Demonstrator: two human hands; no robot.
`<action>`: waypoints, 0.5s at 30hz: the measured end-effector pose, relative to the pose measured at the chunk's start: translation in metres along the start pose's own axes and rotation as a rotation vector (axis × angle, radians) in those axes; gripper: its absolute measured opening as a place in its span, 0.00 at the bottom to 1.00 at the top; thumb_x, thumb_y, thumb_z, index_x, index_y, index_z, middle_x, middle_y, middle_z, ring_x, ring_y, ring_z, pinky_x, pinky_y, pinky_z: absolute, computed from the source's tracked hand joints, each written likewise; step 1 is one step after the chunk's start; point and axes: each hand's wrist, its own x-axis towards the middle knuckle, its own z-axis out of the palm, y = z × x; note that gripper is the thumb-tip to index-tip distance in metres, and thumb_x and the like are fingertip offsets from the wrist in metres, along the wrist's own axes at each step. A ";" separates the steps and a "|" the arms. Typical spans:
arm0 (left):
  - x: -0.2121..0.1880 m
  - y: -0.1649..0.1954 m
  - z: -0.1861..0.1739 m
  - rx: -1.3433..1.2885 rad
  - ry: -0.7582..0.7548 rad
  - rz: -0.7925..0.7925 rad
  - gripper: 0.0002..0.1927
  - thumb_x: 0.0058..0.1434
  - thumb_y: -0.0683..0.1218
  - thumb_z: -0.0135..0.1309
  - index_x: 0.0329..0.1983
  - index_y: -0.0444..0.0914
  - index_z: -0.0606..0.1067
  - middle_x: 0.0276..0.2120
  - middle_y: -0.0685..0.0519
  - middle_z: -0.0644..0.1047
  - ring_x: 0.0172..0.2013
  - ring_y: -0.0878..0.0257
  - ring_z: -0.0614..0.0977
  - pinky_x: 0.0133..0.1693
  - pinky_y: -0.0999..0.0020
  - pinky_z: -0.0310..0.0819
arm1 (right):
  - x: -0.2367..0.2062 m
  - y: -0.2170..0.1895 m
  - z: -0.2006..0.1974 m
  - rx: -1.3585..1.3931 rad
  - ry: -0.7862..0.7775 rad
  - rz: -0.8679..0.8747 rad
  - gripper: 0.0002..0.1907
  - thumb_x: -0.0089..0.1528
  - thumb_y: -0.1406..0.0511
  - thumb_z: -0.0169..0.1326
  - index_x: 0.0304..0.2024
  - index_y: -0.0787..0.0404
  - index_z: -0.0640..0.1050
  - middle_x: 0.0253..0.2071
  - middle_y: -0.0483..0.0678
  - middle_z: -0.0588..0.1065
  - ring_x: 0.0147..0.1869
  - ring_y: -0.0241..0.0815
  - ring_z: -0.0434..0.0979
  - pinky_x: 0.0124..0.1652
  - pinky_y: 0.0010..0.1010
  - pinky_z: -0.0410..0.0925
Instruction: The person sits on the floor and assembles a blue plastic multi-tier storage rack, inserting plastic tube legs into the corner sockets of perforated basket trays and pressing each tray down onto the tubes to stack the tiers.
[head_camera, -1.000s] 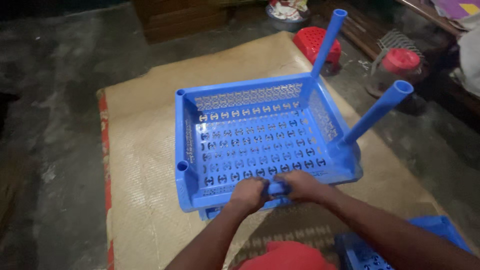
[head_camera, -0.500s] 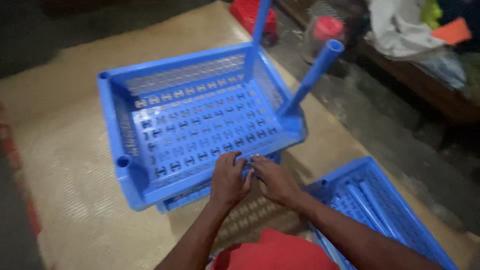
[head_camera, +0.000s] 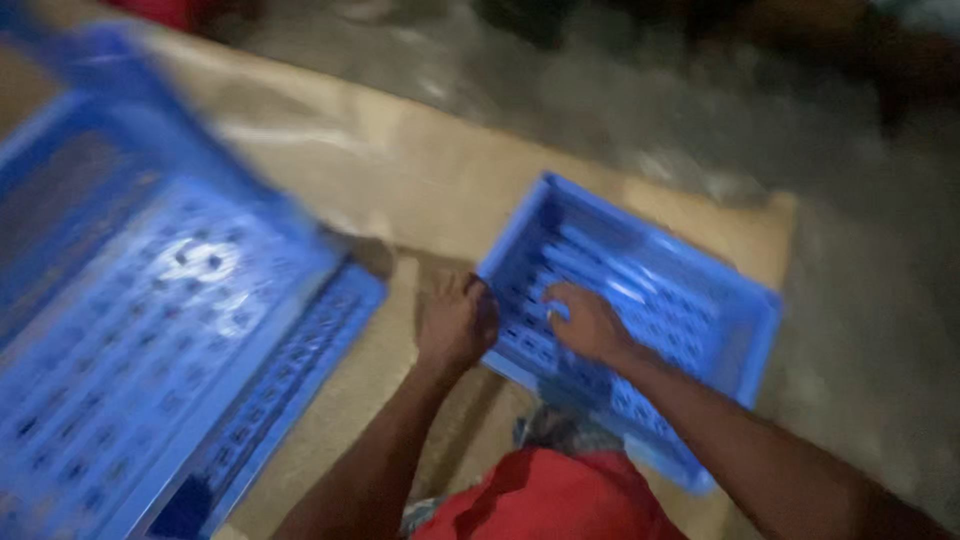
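The picture is blurred by motion. A small blue perforated tray (head_camera: 762, 330) lies on the mat in front of me, with several blue tubes (head_camera: 615, 268) inside it. My left hand (head_camera: 457, 320) is closed over the tray's near left corner. My right hand (head_camera: 590, 322) reaches inside the tray and rests on the tubes, fingers curled; the blur hides whether it holds one. A large blue perforated shelf tray (head_camera: 150, 330) lies to the left, apart from both hands.
Both trays lie on a tan woven mat (head_camera: 400, 190). Dark grey floor (head_camera: 860, 200) runs beyond the mat's right and far edges. My red garment (head_camera: 540, 500) fills the bottom middle.
My view has swung right, so the large shelf tray now sits at the left. Both hands have left its front edge and moved onto the small tray.
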 end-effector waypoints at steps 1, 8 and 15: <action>0.011 0.007 0.022 -0.008 -0.033 0.038 0.13 0.54 0.46 0.58 0.42 0.36 0.77 0.46 0.43 0.76 0.49 0.43 0.76 0.49 0.48 0.67 | -0.016 0.020 -0.007 0.023 0.030 0.092 0.17 0.58 0.65 0.57 0.50 0.59 0.79 0.57 0.58 0.76 0.62 0.61 0.73 0.60 0.46 0.67; 0.088 0.027 0.190 -0.048 -0.232 0.290 0.14 0.55 0.47 0.58 0.44 0.39 0.79 0.43 0.44 0.77 0.48 0.43 0.76 0.46 0.45 0.70 | -0.103 0.104 -0.039 0.077 0.120 0.529 0.15 0.60 0.63 0.58 0.49 0.58 0.80 0.55 0.57 0.77 0.60 0.61 0.76 0.59 0.45 0.69; 0.115 0.014 0.338 0.145 -0.608 0.298 0.25 0.57 0.46 0.54 0.58 0.36 0.73 0.58 0.40 0.73 0.60 0.42 0.71 0.55 0.42 0.66 | -0.160 0.113 -0.030 0.353 0.100 0.842 0.15 0.61 0.66 0.55 0.50 0.60 0.78 0.53 0.55 0.79 0.44 0.53 0.85 0.46 0.39 0.77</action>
